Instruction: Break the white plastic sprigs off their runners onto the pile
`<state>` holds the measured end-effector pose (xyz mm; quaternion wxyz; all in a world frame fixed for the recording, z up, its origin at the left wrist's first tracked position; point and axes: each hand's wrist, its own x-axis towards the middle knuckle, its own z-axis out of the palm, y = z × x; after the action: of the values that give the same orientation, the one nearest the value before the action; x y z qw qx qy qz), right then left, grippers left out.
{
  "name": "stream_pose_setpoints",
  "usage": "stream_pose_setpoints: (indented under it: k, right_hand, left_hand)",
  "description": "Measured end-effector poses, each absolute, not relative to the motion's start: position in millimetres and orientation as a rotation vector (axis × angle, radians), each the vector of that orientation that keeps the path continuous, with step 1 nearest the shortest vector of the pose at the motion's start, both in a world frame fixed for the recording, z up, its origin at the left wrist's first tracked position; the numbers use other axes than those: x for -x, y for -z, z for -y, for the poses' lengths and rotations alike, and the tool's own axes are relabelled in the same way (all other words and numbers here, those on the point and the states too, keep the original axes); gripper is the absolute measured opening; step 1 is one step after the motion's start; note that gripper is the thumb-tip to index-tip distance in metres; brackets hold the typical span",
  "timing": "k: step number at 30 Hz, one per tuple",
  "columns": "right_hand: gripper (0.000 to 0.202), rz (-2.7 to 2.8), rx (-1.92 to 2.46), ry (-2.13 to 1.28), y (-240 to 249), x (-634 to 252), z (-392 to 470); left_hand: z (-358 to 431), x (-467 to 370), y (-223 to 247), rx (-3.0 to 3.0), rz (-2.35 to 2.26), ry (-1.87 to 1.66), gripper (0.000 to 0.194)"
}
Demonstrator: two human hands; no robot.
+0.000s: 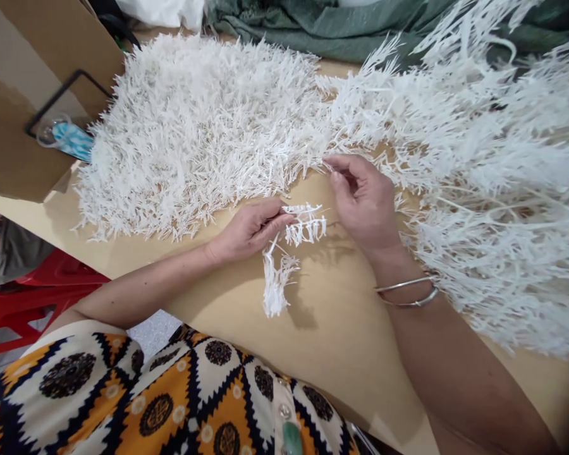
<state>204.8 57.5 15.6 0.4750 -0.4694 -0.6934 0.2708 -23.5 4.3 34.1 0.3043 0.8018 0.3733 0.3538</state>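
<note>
My left hand (255, 230) pinches a white feathery sprig (306, 230) between thumb and fingers, above the middle of the table. Its thin fringed branches hang down toward me and cast a shadow on the tabletop. Just right of it, my right hand (363, 196) is closed, thumb and forefinger pinched on a small white piece (321, 164) at the edge of the pile. That piece looks like the same fringed stuff, though its end is partly hidden by my fingers. A wide heap of short white sprigs (203, 126) lies beyond both hands.
Longer white branches (497, 158) spread over the table's right side. A cardboard box (42, 82) stands at the far left, with a blue-and-white item (73, 139) beside it. Dark green cloth (303, 28) lies along the back. A red stool (38, 303) is below the left edge.
</note>
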Motion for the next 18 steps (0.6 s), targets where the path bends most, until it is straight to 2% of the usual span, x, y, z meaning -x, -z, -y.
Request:
stream_pose_setpoints:
  k: [3,7,10,14,18]
  right_hand:
    - [0.019,1.79,1.062,-0.728,-31.7,-205.2,-50.6]
    - [0.02,1.969,1.06,-1.094,-50.8,-201.7,-42.5]
    - [0.02,1.987,0.977,-1.292,-53.4,-196.5,-38.7]
    - [0.009,1.893,1.009,-1.309,-48.4,-195.7,-40.0]
    - [0.01,1.905,1.024,-1.318,-46.8,-199.9,-43.2]
  left_hand:
    - [-5.4,22.9,-34.3,-2.127,-1.006,-0.941,0.036]
    - [-6.0,22.6,-30.6,-2.147,-1.001,-0.904,0.035]
    - [-6.2,22.3,-27.3,-2.139,-1.048,-0.888,0.043]
    - [-4.7,21.5,-28.2,-2.015,-1.1,-0.902,0.039]
    - [-4.3,21.4,-30.6,-1.952,-1.092,-0.909,0.032]
